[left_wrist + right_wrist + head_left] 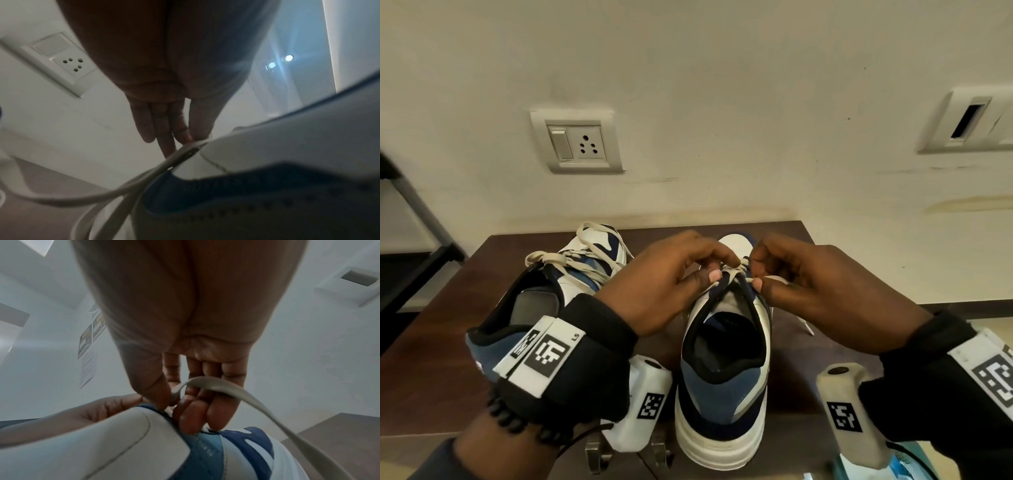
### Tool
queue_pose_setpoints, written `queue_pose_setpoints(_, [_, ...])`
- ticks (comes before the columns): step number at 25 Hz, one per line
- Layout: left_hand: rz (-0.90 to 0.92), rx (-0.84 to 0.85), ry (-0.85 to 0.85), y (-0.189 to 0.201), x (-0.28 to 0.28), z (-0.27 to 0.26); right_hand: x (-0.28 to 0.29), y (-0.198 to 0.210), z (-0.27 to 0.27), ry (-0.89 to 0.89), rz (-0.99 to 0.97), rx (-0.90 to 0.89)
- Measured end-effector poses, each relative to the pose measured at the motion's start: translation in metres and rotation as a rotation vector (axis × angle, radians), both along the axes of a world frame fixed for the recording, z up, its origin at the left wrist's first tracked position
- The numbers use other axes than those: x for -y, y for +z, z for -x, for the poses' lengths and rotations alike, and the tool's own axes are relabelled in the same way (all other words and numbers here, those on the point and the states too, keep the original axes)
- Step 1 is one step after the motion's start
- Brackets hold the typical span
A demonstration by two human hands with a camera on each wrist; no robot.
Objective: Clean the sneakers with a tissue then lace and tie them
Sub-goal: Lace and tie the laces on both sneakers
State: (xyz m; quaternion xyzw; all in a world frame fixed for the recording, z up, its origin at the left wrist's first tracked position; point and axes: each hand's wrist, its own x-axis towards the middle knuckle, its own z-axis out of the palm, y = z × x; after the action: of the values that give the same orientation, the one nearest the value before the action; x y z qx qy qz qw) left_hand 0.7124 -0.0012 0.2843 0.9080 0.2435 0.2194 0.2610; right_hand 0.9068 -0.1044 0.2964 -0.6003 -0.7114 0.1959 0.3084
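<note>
Two white and blue sneakers stand heel-toward-me on a dark wooden table (822,342). The right sneaker (726,383) is in the middle; the left sneaker (544,301) stands beside it with its laces tied. Both hands work at the top of the right sneaker's tongue. My left hand (674,287) pinches the beige lace (729,274) from the left. My right hand (801,291) pinches the same lace from the right, thumb against forefinger. In the right wrist view the lace (222,389) loops off my right hand (185,395) toward the table. The left wrist view shows my left hand (174,129) touching the lace (185,151) at the shoe's edge.
A wall with a switch and socket plate (577,142) rises right behind the table. A light blue packet (893,462) lies at the table's near right edge. A dark rack (410,222) stands at the far left.
</note>
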Motion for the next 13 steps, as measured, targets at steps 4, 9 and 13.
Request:
queue_pose_setpoints(4, [-0.064,0.020,0.061,-0.0033,0.0021,-0.0024,-0.0019,-0.0022,-0.0010,-0.018,0.003,0.030])
queue_pose_setpoints(9, [-0.030,-0.023,0.056,-0.0030,0.0004,-0.0009,-0.0053,-0.0044,0.0015,-0.055,0.005,-0.006])
queue_pose_setpoints(13, [-0.069,-0.094,0.064,-0.0035,0.0012,0.0006,-0.0066,-0.0063,0.0000,-0.111,-0.015,0.039])
